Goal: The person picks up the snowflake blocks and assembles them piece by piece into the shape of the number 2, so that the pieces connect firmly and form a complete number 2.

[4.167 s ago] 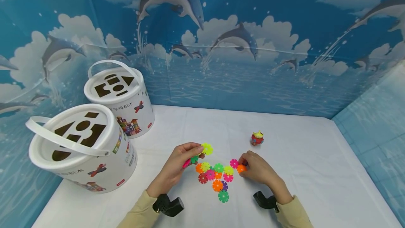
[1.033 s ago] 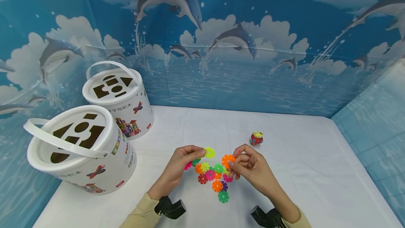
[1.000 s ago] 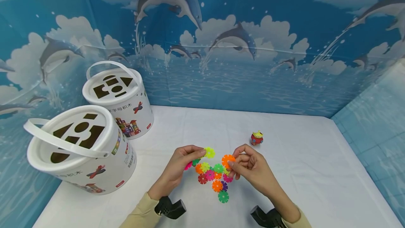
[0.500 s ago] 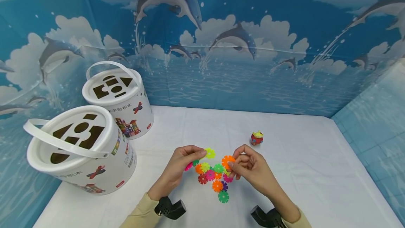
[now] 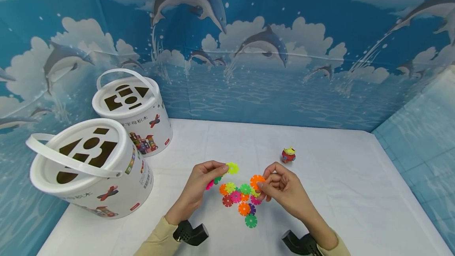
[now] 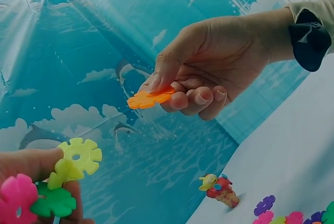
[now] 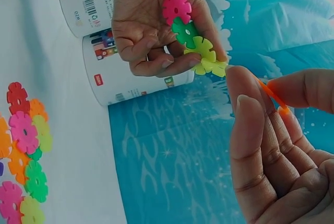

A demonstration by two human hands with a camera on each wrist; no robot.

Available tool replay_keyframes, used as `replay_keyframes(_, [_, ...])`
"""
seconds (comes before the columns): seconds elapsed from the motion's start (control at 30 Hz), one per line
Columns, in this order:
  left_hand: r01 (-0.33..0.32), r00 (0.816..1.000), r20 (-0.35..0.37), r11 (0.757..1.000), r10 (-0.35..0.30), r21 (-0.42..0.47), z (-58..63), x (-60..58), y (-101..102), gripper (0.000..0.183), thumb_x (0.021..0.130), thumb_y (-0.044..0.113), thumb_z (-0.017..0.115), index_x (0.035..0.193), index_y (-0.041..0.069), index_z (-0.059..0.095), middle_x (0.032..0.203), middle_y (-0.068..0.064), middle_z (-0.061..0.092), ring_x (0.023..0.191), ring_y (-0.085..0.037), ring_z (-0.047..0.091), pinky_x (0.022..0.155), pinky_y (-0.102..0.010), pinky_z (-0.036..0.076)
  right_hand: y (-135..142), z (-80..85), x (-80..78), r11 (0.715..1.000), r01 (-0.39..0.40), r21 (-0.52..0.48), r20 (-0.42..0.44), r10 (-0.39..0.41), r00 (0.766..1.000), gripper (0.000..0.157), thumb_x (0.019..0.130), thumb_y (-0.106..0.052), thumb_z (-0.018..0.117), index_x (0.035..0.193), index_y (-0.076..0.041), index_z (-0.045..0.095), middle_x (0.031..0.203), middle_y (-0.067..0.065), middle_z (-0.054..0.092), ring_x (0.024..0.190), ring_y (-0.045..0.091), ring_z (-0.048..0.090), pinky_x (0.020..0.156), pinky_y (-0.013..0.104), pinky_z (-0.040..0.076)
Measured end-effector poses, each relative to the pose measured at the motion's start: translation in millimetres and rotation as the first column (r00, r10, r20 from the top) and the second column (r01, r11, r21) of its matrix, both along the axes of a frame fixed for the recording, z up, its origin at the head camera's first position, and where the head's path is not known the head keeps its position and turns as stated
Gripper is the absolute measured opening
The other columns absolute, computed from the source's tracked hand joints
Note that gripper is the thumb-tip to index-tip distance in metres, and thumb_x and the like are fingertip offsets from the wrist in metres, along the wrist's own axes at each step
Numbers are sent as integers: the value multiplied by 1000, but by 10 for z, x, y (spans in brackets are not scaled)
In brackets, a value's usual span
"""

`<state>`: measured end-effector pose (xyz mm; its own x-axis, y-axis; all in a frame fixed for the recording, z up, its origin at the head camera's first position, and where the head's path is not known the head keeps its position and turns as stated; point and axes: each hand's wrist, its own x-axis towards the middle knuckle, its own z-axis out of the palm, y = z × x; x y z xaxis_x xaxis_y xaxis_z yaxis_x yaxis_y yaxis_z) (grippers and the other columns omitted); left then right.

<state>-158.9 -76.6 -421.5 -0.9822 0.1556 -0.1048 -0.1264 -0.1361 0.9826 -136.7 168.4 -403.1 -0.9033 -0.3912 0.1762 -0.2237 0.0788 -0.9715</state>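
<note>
My left hand [image 5: 199, 181] pinches a short chain of joined plastic snowflake discs [image 7: 185, 32]: one pink, one green and two yellow. In the left wrist view the outer yellow disc [image 6: 81, 156] sticks out past the fingertips. Between thumb and fingers, my right hand [image 5: 282, 185] pinches a single orange snowflake disc [image 5: 256, 181], seen nearly edge-on in the right wrist view. A gap separates the orange disc from the chain. Below both hands lies a pile of loose snowflake discs [image 5: 236, 196] in several colours, its right side partly covered by the right hand.
Two white lidded buckets with shape cut-outs stand at the left, a near bucket [image 5: 92, 169] and a far bucket [image 5: 133, 110]. A small red and yellow toy figure [image 5: 288, 155] stands behind the right hand on the white tablecloth [image 5: 341, 177]. A dolphin-print curtain [image 5: 249, 90] hangs behind.
Since the oldest frame, my right hand has picked up the orange disc from the pile's right side and brought it leftward. In the last half second, my left hand has shifted slightly left with the chain.
</note>
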Motion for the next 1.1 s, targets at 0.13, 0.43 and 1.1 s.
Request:
replay_keyframes(0.13, [3, 1000, 10, 1000, -3, 9, 5, 3, 4, 18, 88, 16, 68, 94, -1, 68, 86, -5, 66, 82, -21, 57, 71, -29, 42, 2, 1, 1, 1000, 3, -16, 3, -3, 1000, 21, 90, -1, 63, 99, 6, 44, 74, 17, 66, 60, 25, 64, 56, 36, 54])
replay_keyframes(0.43, [18, 999, 34, 999, -19, 49, 2, -2, 8, 11, 87, 16, 68, 86, 6, 71, 84, -3, 66, 86, -22, 56, 79, -34, 39, 2, 3, 3, 1000, 0, -28, 9, 0, 1000, 21, 90, -1, 62, 99, 6, 45, 74, 13, 67, 61, 26, 64, 56, 36, 54])
replay_keyframes(1.1, [106, 993, 46, 989, -111, 102, -15, -7, 3, 11, 88, 17, 65, 84, 8, 70, 85, -2, 66, 89, -23, 56, 82, -35, 41, -13, 9, 21, 999, -8, -34, 29, 8, 1000, 23, 90, -2, 64, 100, 5, 45, 75, 19, 65, 59, 25, 63, 56, 36, 54])
